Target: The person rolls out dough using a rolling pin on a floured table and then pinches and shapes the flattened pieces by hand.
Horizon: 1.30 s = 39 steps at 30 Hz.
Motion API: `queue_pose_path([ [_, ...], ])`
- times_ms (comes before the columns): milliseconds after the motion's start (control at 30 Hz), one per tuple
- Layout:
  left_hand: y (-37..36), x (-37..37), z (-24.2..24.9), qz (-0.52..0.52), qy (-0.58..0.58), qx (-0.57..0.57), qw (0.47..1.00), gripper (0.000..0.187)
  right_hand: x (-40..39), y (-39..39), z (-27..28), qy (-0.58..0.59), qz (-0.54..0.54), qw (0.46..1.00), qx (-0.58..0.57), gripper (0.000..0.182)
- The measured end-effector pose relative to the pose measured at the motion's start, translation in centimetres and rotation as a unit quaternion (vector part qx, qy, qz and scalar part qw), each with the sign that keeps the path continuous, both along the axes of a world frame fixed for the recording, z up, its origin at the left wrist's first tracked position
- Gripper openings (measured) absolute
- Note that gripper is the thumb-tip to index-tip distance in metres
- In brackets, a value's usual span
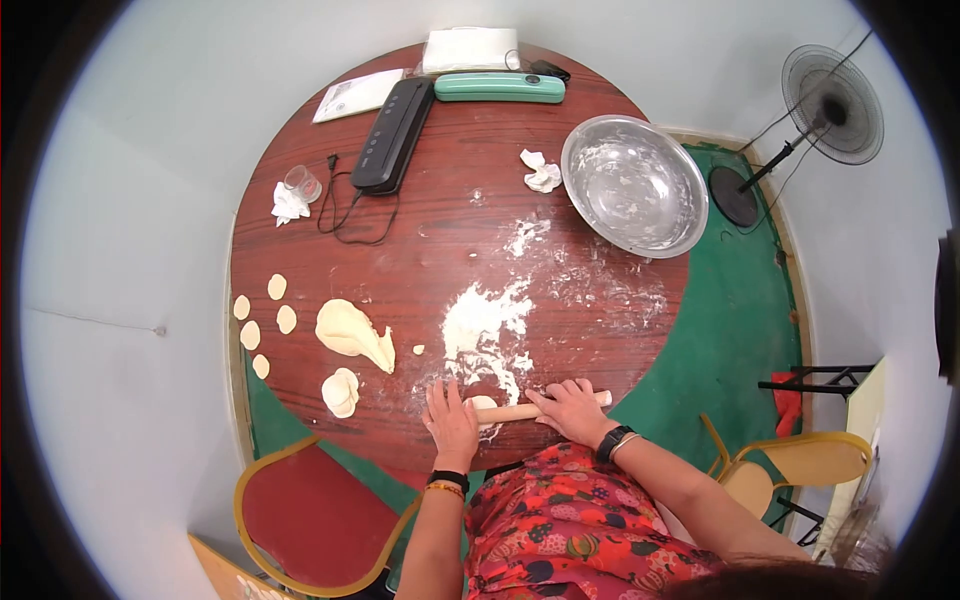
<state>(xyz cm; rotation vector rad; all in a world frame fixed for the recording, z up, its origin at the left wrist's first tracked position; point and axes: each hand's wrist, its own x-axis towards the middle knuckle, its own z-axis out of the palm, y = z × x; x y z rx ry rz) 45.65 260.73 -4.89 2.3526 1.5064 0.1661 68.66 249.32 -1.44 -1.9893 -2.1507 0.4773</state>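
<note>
A light wooden rolling pin lies across a small round dough wrapper near the table's front edge. My left hand rests over the pin's left end, fingers pointing forward, its thumb beside the wrapper. The pin's tip is hidden under that hand. On the pin's right part sits my right hand, with the far end sticking out past it. Loose white flour is spread just beyond the wrapper. Left of my hands are a stack of dough rounds and a larger dough lump.
Several flat dough rounds lie at the table's left edge. A steel basin stands at the right. Farther back are a black sealer-like device, a mint-green device and a clear cup. A red chair is at front left.
</note>
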Motion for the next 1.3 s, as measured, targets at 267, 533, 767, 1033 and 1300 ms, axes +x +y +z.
queue_pose_path([
  [267, 3.1, 1.8, -0.6, -0.030, 0.042, 0.052, 0.997, 0.061, 0.6, 1.8, -0.5, -0.055, -0.033, 0.997, 0.037, 0.061],
  [533, 6.5, 4.6, 0.3, 0.003, 0.041, 0.065, 0.997, 0.066, 0.6, 3.6, -1.0, -0.055, -0.114, 0.991, 0.040, 0.057],
  [767, 7.3, 4.4, 1.3, 0.140, -0.119, 0.056, 0.981, 0.063, 1.0, 3.5, -0.7, 0.060, -0.085, 0.994, 0.038, 0.049],
  [1033, 1.8, -0.5, -0.7, 0.189, -0.160, -0.012, 0.969, 0.036, 1.7, 3.2, -2.0, 0.100, -0.107, 0.987, 0.064, 0.037],
  [1300, 0.0, 1.8, 0.7, 0.158, -0.085, -0.059, 0.982, 0.027, 4.6, 2.1, -1.5, 0.011, -0.218, 0.971, 0.094, 0.037],
])
